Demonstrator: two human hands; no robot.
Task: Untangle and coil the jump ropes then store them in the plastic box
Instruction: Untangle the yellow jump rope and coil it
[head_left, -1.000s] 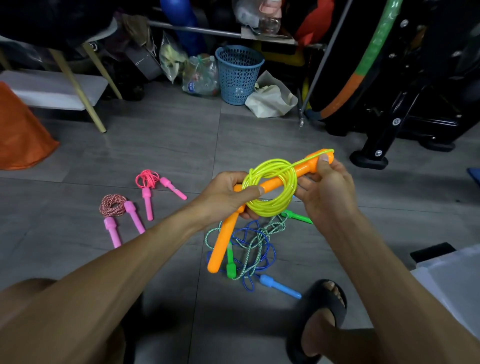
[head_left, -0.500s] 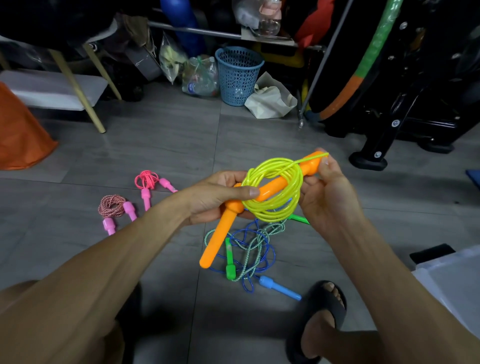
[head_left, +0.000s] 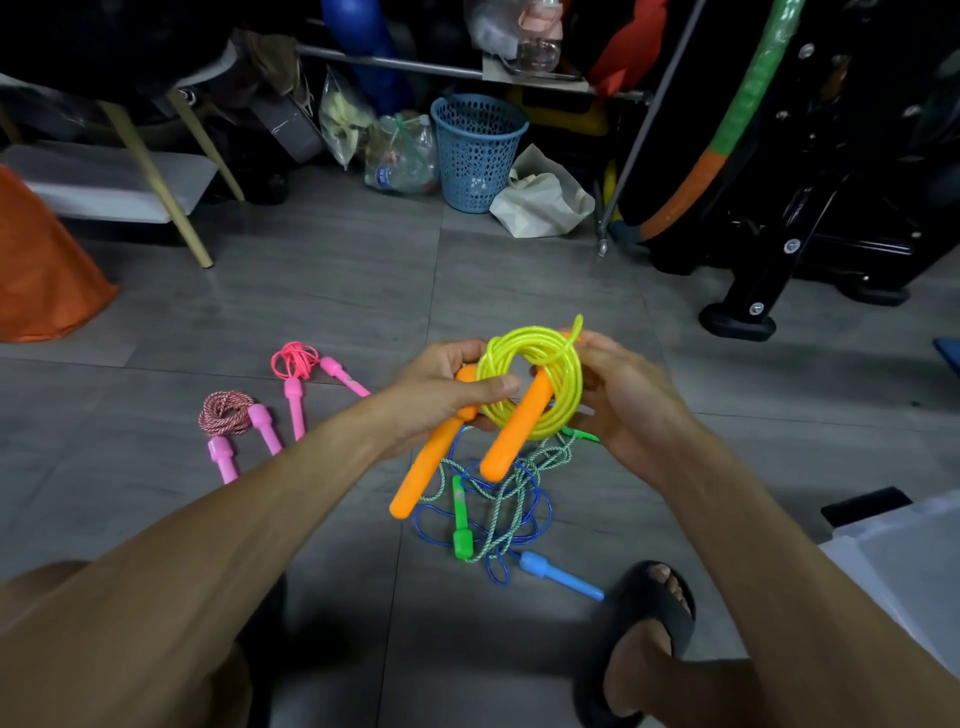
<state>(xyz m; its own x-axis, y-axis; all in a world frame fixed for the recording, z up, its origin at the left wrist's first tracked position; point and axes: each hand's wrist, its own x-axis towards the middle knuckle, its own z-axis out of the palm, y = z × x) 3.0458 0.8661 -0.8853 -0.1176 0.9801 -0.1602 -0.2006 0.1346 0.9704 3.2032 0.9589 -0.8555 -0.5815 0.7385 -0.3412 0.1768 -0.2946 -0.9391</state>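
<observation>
My left hand (head_left: 441, 387) pinches the yellow coil (head_left: 530, 384) against its orange handles (head_left: 511, 431) so nothing unwinds; my right hand (head_left: 623, 400), fingers curled, grips the far side, tucking the end.

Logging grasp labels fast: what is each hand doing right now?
Left hand: grips the yellow rope coil and an orange handle.
Right hand: holds the coil's far side, fingers curled round it.

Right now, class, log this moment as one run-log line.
stage: coiling | left hand: grips yellow rope coil | right hand: holds coil's far side | orange handles: hanging | blue-green tangle: on floor
</observation>
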